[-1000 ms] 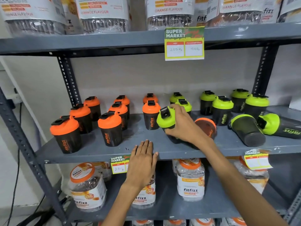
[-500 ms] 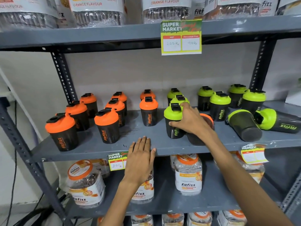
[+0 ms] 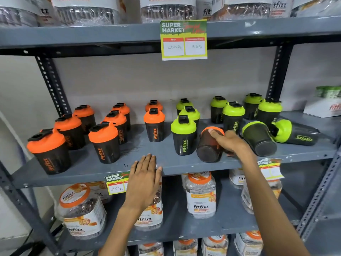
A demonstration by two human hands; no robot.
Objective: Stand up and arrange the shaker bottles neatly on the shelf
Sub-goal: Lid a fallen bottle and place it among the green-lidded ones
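Currently, right hand [image 3: 229, 143]: fingers curled around a tipped orange-lidded bottle [image 3: 209, 146], which lies near the front edge of the shelf [image 3: 83, 170], base toward the camera.
Left hand [image 3: 144, 182]: flat and open, holding nothing, fingertips on the shelf's front edge.
Other fallen bottles: two green-lidded bottles [image 3: 259, 138] lie on their sides toward the right end of the shelf, touching or nearly so.
Risk, roll-off: the held bottle is close to the front edge; a slipping grip could drop it.
Risk, knock-on: the upright green bottle [image 3: 183, 136] stands just beside the held one; swinging it upright could topple that neighbour.
Risk, mixing: orange stands left, green right; the orange one belongs left.
Bottle print: "fitfizz".
Price card [image 3: 184, 40]: "SUPER MARKET", "200 Rs", "100 Rs".
Jars [image 3: 201, 194] below: "fitfizz"; jars above: "ORANGE FLAVOUR".
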